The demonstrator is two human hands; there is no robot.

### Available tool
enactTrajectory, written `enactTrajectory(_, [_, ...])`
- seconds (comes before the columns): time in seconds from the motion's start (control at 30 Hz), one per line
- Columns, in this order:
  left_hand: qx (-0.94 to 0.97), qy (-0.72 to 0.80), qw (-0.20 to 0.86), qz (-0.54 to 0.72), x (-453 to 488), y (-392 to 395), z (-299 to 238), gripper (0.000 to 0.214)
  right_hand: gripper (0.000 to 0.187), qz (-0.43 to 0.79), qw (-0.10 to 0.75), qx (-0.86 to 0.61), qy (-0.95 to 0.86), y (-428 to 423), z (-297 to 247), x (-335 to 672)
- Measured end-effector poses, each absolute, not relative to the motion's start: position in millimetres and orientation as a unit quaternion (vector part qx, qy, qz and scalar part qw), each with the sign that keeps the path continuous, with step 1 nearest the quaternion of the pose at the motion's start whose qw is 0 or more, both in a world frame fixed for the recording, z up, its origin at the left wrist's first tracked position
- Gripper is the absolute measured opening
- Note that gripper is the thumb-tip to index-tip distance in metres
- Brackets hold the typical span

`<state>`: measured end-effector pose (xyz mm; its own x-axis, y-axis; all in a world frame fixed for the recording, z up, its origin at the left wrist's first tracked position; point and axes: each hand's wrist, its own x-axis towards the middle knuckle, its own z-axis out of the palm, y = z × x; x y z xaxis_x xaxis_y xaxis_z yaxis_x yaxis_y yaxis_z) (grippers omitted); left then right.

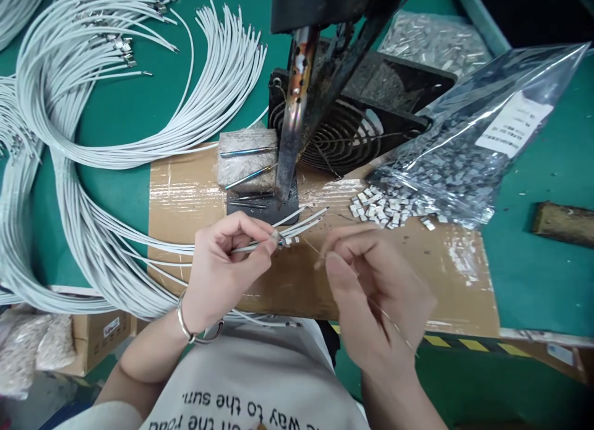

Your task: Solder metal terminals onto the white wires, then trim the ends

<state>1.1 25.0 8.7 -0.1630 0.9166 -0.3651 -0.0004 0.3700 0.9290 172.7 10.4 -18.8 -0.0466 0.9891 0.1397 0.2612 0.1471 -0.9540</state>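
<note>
My left hand [227, 257] is closed in a pinch on a few thin white wires [301, 223], holding them near their stripped ends, where a small metal piece sits at my fingertips. The wire ends point right toward a discoloured metal nozzle [294, 108] that comes down over a dark block [262, 204]. My right hand [371, 288] is blurred by motion; its fingers are pinched together on a thin wire-like strand that runs back past my wrist. Both hands hover over a taped cardboard sheet [445, 263].
Long bundles of white wires [83, 133] curve over the green table at left. A black fan grille [352, 130] stands behind the nozzle. A plastic bag [482, 139] spills small metal terminals [385, 204] onto the cardboard. Cardboard boxes [97, 334] sit below the table edge at left.
</note>
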Motion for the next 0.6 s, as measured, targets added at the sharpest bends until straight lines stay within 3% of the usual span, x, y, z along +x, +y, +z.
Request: enactTrajectory(0.6, [0.378, 0.653, 0.487, 0.440, 4.4, 33.3, 10.1, 0.014, 0.025, 0.462, 0.496, -0.514, -0.524, 19.6, -14.0, 157.1])
